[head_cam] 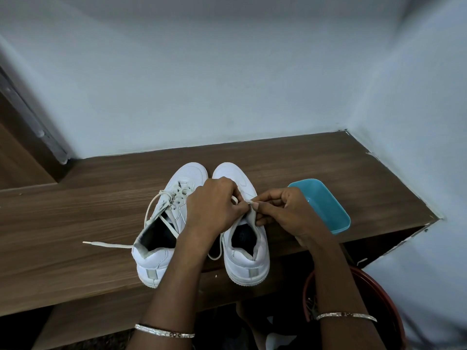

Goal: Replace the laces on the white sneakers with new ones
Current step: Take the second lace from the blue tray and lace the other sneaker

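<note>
Two white sneakers stand side by side on a wooden shelf [75, 210], toes pointing away from me. The left sneaker [161, 238] has loosened off-white laces; one lace end [106, 245] trails left across the wood. Over the right sneaker [247, 261], my left hand [212, 208] pinches its lace near the eyelets. My right hand [280, 210] pinches the same lace [250, 203] at the tongue. A loop of this lace [217, 251] hangs between the two shoes. The right shoe's eyelets are hidden by my hands.
A turquoise plastic tub [326, 205] sits on the shelf just right of my right hand. A red bucket [379, 299] stands below at the lower right. Walls close the shelf at the back and right. A door frame [32, 122] is at left.
</note>
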The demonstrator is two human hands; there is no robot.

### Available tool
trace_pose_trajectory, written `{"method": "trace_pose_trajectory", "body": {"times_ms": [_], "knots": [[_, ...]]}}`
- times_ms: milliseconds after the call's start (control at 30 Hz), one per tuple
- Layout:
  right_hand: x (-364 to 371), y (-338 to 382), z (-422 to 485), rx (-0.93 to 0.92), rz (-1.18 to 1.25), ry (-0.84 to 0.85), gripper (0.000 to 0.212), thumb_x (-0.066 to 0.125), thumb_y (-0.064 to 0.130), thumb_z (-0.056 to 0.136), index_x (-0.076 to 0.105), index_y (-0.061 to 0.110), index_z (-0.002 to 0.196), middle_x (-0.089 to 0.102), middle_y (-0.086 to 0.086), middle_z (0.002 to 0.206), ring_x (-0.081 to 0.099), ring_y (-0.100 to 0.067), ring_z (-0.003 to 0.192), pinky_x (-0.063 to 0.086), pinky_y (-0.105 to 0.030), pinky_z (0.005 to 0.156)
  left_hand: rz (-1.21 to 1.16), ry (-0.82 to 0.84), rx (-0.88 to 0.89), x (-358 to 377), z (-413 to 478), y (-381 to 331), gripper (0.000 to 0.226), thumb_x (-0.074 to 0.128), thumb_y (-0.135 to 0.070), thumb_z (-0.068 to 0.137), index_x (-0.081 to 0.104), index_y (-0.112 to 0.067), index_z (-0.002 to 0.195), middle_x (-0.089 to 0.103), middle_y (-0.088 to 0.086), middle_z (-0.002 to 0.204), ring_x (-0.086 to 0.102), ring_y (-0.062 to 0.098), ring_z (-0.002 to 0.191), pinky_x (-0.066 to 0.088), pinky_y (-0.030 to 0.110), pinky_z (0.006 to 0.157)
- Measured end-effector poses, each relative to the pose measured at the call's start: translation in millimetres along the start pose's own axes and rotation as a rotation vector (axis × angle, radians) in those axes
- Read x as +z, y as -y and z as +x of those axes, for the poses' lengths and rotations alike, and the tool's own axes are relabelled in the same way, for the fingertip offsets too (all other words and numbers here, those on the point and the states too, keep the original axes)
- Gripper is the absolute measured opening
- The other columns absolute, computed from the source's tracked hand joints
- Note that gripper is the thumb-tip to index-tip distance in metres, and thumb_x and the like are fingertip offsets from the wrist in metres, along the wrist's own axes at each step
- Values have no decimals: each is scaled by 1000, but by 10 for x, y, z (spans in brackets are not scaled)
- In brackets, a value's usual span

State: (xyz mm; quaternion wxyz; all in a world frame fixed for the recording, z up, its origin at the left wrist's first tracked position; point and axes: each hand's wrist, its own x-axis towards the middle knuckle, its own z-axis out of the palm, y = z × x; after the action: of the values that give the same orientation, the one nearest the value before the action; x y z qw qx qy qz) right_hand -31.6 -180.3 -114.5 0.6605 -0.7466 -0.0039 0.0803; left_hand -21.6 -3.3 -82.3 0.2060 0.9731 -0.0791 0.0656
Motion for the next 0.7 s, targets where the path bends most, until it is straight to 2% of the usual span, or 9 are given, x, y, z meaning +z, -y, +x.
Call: {"method": "trace_pose_trajectory", "body": {"times_ms": [233,400,567,700], "knots": [[-14,10,-18,15,55,1,17,75,9,86,74,-1,100,76,-17,87,73,-27,76,61,-30,70,-62,0,6,-13,-1,44,13,69,-40,78,69,-27,76,66,-10,75,60,13,76,39,27,57],[-4,15,-27,17,64,36,18,71,11,90,74,-2,102,76,-18,90,74,-30,82,62,-35,77,-164,80,43,37,41,133,15,71,-41,78,68,-29,70,69,-15,77,64,8,79,54,35,66],[17,0,-25,26,86,18,14,68,4,91,72,-2,103,76,-18,88,74,-26,77,62,-30,74,-179,112,69,53,63,156,15,78,-43,77,70,-31,72,69,-15,77,62,7,74,50,31,63],[29,22,-13,24,35,-1,10,68,7,92,72,0,99,75,-18,87,73,-25,76,61,-29,71,-201,93,63,31,63,168,18,81,-46,72,70,-33,73,68,-17,78,62,5,74,49,30,62]]}}
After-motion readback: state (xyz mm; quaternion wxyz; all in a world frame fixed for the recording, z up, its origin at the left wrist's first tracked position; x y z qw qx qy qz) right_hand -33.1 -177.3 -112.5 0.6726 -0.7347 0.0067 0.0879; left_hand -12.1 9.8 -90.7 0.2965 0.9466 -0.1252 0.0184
